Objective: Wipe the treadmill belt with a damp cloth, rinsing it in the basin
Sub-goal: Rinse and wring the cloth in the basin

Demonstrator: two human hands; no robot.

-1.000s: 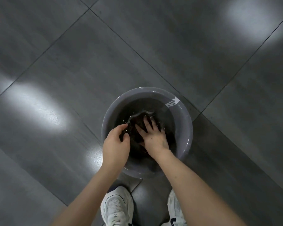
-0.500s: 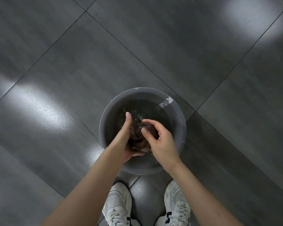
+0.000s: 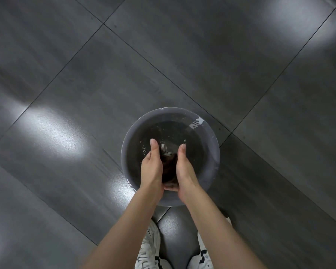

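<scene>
- L hand [image 3: 152, 167]: 1 s ago it pinches the cloth [image 3: 170, 164] edge w/ curled fingers by the basin [image 3: 211, 136] left wall. Now it's turned on edge, palm facing inward, thumb straight, pointing up-frame.
- R hand [image 3: 184, 169]: first spread flat on the cloth, then fingers curled over it. Now on edge too, palm facing L hand.
- Cloth: spread out in the water before, now a narrow dark wad squeezed btwn both palms.
- Both hands sit closer to the basin's lower rim.
</scene>
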